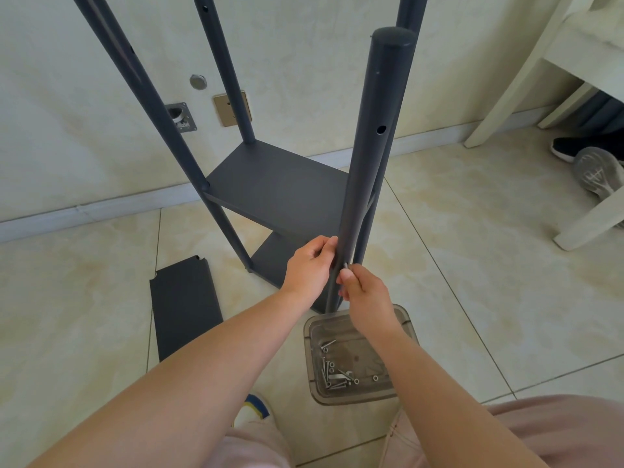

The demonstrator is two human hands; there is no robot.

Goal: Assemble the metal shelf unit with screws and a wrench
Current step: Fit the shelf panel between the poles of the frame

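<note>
Your right fingers (pixel 347 276) pinch a small silver screw (pixel 345 265) against the near dark grey round metal post (pixel 373 157); your left hand (pixel 309 265) curls closed around that post just beside them. The post looks stiff, smooth and likely slippery, so grip it low, near the joint. Beyond your fingers stands the dark grey metal shelf unit (pixel 280 184). Below them sits a clear plastic tray (pixel 403 319) of spare screws; left, a loose dark shelf panel (pixel 185 305).
</note>
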